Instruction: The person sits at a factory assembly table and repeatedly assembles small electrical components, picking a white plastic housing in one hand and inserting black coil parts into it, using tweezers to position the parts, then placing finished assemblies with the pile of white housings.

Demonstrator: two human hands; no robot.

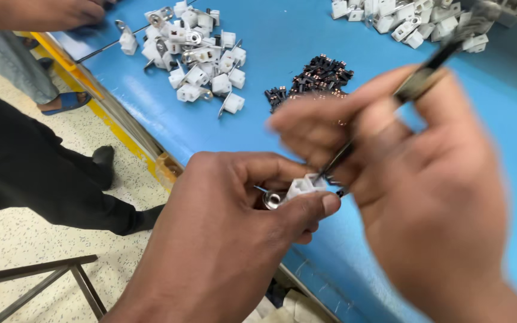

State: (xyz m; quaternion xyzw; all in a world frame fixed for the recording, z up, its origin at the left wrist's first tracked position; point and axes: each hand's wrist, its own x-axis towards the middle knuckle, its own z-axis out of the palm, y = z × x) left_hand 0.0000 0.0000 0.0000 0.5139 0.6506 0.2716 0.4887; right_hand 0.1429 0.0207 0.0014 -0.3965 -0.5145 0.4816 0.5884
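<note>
White plastic block (304, 186) pinched by left hand (228, 239) — right hand (414, 179), blurred, seemingly gripping tweezers (390, 104).

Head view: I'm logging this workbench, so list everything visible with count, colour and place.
table: one, blue, yellow-edged, across the upper right
white parts: a heap, white plastic with metal tabs, top centre
second heap: white parts, top right edge
black bits: a small pile, black, mid-table
frame: dark metal, on the speckled floor, lower left
co-worker's hand: one, on the table, top left
co-worker's legs: dark trousers and shoes, left
left hand: pinches one white part
right hand: blurred, holds a thin dark tool tipped at that part
</note>
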